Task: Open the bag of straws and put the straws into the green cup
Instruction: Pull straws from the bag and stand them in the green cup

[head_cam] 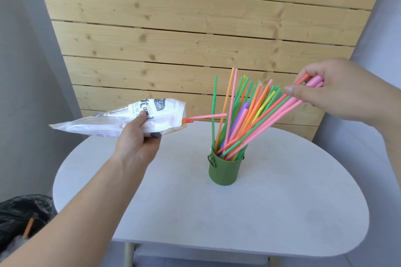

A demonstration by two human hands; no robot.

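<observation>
The left hand (138, 136) grips a crinkled clear plastic bag (121, 119), one pink straw (206, 116) poking out. The right hand (338, 91) pinches coloured plastic straws (249, 119) leaning in the green metal cup (224, 169) on the white round table (217, 212).

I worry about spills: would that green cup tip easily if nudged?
Probably, yes: the cup is small and its straws lean far right, beyond the rim. It likely feels light, so the right hand gripping straw tops could topple it.
</observation>
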